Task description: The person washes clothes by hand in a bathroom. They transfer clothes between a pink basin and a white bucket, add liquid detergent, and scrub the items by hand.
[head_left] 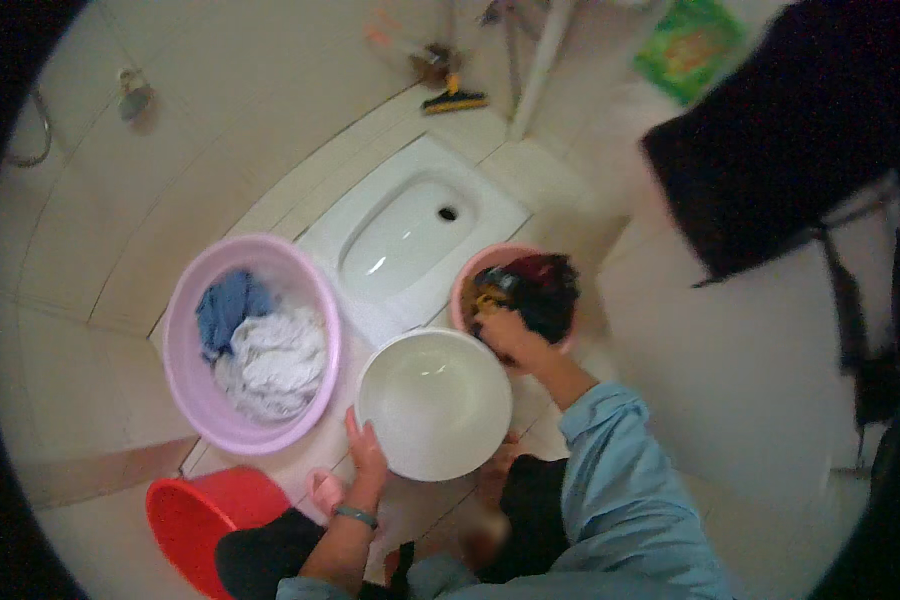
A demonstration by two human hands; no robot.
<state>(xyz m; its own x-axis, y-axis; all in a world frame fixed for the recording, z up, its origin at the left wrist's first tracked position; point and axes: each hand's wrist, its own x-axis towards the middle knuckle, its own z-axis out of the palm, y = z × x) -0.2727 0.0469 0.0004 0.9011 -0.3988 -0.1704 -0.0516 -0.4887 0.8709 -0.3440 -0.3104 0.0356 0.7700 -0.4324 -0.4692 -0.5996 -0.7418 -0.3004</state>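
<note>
A white basin (435, 470) stands in front of me, pale inside with a small glint near its far side. At its left rim is my left hand (366, 447), fingers stretched out and apart, holding nothing. To the right, my right hand (508, 335) reaches into a smaller pink basin (457, 300). Its fingers are closed on the dark clothes (545, 295) heaped there, which show some yellow and dark red; the fingertips are partly hidden. A large lilac basin (177, 345) on the left holds white cloth (282, 360) and a blue garment (232, 308).
A white squat toilet (395, 240) is set in the tiled floor beyond the basins. A red bucket (175, 515) stands at the near left. By the far wall are a black-and-yellow brush (454, 102) and a white pipe (542, 70). Dark cloth (760, 150) hangs at the right.
</note>
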